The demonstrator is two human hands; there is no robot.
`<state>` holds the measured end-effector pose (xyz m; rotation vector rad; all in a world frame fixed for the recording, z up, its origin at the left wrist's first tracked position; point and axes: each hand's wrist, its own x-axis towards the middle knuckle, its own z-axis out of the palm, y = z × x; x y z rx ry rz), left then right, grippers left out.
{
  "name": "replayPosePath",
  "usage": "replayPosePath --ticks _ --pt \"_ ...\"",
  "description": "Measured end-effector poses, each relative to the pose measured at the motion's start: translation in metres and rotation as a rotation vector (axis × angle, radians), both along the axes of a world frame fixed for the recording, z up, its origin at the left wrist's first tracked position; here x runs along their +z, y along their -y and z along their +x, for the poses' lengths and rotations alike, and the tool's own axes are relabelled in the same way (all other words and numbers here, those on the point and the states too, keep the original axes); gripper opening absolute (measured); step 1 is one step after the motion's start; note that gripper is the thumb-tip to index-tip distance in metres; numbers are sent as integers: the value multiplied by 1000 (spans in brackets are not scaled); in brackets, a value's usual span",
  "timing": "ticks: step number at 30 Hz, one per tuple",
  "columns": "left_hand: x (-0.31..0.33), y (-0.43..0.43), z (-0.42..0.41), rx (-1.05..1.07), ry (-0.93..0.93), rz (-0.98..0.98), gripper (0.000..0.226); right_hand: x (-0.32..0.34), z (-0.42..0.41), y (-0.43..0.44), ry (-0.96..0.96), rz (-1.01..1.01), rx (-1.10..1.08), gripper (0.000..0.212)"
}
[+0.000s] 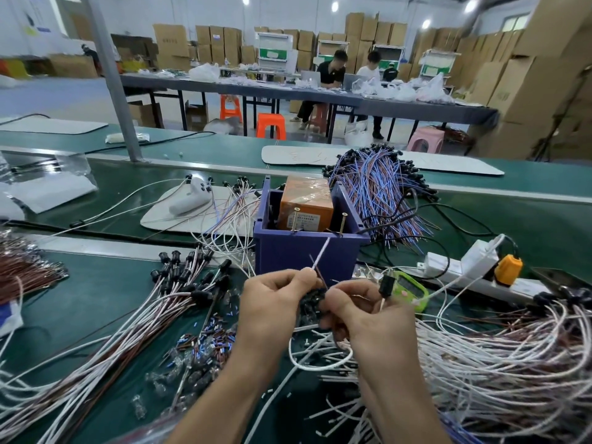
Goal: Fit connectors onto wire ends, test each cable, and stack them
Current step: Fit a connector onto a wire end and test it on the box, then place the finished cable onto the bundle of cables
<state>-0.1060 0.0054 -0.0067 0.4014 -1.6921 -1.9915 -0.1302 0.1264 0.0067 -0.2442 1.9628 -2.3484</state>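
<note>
My left hand [272, 299] pinches a white wire [321, 255] and a thin brown wire whose ends point up toward the blue bin. My right hand [362, 310] meets it and pinches a small black connector [312, 301] between the two hands. The white cable loops down below my hands [315, 363]. A stack of finished cables with black connectors [179, 277] lies to the left. A heap of white and brown wires [499, 357] lies to the right. Small loose parts [198, 347] are scattered on the green mat under my left forearm.
A blue bin [307, 251] holding an orange box [306, 203] with two screws stands just behind my hands. A green tester [411, 288] and a white power strip [461, 267] lie to the right. A bundle of blue and brown cables [378, 187] lies behind the bin.
</note>
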Motion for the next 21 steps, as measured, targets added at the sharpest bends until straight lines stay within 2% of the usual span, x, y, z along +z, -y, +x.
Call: replayPosePath --ticks 1,3,5,8,10,15,18,21 --pt "1 -2 0 -98 20 93 20 0 1 -1 18 -9 28 24" --pt "3 -4 3 -235 25 183 31 3 2 -2 38 -7 75 25" --pt "6 -5 5 -299 6 266 33 7 4 -4 60 9 83 28" --pt "12 6 8 -222 6 292 18 18 7 -18 102 -22 28 46" --pt "13 16 8 -164 3 304 17 29 8 -42 119 -69 -21 54" --pt "23 27 6 -95 -2 363 18 58 12 -102 137 -110 -33 48" --pt "28 22 8 -66 74 246 16 66 16 -137 148 -61 -53 47" --pt "32 15 13 21 231 -16 12 68 16 -175 197 -32 -163 46"
